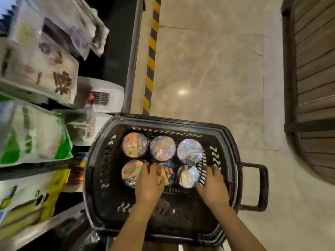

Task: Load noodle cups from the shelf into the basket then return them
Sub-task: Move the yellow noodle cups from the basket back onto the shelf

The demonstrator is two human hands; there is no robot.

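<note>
L hand (148, 182) lay over the near-middle noodle cup (167, 172), fingers curled on its lid, apparently gripping. R hand (211, 185) pressed the side of the near-right cup (188, 176); grip unclear. Six cups stood upright, lids up, 2 rows of 3, in the black basket (233, 160). Shelf (36, 124) w/ packets beyond L hand.

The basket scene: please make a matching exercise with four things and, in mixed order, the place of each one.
Things:
1. left hand
2. right hand
3. orange-lidded cup
4. striped tape

Places:
A. on the floor beside the shelf post
B. far left corner of the basket
C. over the near middle cup
D. at the near right cup, by the basket's right wall

Pairs: 1-C, 2-D, 3-B, 4-A
</note>
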